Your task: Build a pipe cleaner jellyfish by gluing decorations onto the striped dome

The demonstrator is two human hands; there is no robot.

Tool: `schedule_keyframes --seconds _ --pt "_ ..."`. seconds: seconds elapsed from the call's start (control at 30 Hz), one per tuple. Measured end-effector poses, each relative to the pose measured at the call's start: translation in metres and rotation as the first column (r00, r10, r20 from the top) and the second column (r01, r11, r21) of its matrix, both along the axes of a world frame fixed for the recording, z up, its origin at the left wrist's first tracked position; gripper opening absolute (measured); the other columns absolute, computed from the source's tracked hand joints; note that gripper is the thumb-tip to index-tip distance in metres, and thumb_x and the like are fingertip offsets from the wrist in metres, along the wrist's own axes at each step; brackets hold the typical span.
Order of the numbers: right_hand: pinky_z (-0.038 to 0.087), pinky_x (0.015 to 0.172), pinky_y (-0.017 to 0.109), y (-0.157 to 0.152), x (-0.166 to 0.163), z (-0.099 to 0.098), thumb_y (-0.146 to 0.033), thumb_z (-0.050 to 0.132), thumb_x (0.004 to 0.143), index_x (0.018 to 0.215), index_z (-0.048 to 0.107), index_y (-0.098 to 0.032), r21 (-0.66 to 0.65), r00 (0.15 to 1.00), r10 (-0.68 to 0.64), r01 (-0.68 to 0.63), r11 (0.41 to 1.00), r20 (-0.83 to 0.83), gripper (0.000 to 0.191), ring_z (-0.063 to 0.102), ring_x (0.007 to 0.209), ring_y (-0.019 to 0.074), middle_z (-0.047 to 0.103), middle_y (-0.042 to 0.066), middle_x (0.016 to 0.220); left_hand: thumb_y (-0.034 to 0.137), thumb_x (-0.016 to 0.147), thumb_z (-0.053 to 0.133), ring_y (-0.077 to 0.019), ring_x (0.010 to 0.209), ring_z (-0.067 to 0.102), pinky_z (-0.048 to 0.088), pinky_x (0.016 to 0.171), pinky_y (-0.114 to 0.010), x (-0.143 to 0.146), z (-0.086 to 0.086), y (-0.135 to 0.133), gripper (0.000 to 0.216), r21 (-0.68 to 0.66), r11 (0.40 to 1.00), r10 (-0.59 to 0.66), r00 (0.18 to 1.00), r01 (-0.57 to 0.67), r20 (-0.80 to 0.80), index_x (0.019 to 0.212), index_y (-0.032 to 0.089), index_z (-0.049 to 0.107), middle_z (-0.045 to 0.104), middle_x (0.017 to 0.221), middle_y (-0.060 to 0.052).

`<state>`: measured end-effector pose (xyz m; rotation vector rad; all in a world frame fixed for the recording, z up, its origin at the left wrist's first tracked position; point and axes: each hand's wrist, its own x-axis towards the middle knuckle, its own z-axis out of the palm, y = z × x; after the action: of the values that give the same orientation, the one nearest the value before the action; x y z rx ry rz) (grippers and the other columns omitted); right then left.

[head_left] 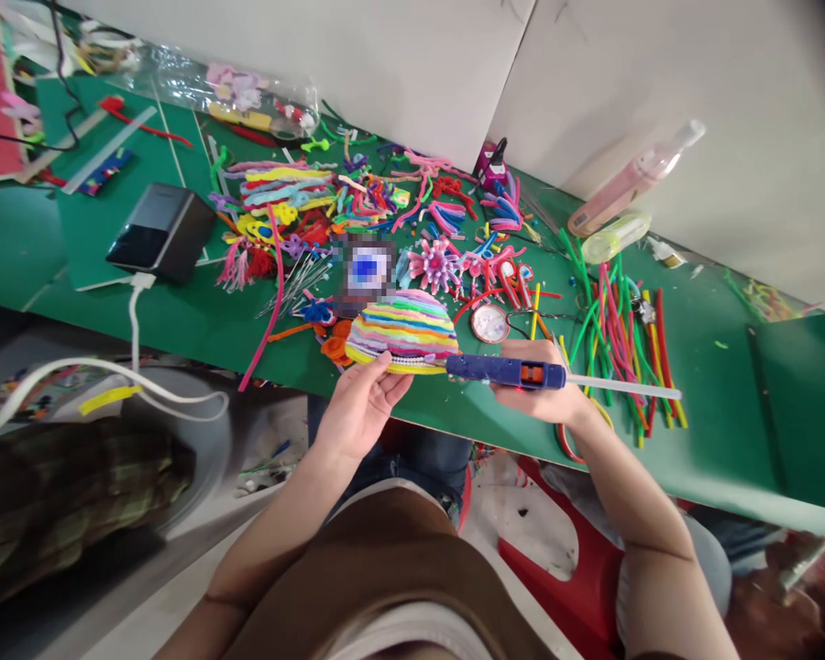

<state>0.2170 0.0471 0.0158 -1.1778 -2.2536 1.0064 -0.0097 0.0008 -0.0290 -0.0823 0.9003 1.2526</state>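
My left hand [368, 403] pinches the lower edge of a dome-shaped piece [405, 330] covered in rows of striped, colourful pipe cleaners. A line of small white beads runs along its bottom, above a yellow rim. My right hand [536, 376] is wrapped round a blue glue gun [509, 370] with an orange part in its body. Its nozzle points left and meets, or nearly meets, the right lower edge of the dome. A translucent glue stick [625, 387] sticks out of the gun's back. Orange pipe-cleaner curls [336, 344] lie just left of the dome.
Pipe-cleaner bundles [285, 188] and a pink flower [434, 266] cover the green table [721, 431]. Long loose pipe cleaners [615, 339] lie at the right. A black power bank [161, 229] with a white cable stands left. Bottles [632, 179] lean near the wall.
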Motion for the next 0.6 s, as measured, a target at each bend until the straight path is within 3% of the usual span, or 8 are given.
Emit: schedule_keyframes --seconds 0.47,0.6 --pt "0.029 0.05 0.024 0.0 0.013 0.001 -0.023 0.06 0.069 0.054 0.044 -0.02 -0.027 0.996 -0.017 0.02 0.999 0.093 0.021 0.04 0.05 0.0091 0.045 -0.004 0.054 0.008 0.079 0.063 -0.0127 0.066 0.072 0.06 0.062 -0.02 0.002 0.003 0.001 0.01 -0.041 0.999 0.023 0.999 -0.024 -0.023 0.086 0.015 0.064 0.075 0.074 -0.002" --pt "0.041 0.061 0.025 -0.01 0.041 -0.012 -0.026 0.06 0.079 0.08 0.055 -0.02 0.02 0.984 0.035 -0.039 0.999 0.176 0.008 0.054 0.067 0.0134 0.057 0.001 0.076 0.008 0.08 0.062 -0.0126 0.066 0.072 0.06 0.061 -0.019 0.0 0.005 0.002 0.011 -0.046 0.998 0.05 0.999 -0.051 -0.02 0.087 0.016 0.064 0.074 0.072 -0.001"
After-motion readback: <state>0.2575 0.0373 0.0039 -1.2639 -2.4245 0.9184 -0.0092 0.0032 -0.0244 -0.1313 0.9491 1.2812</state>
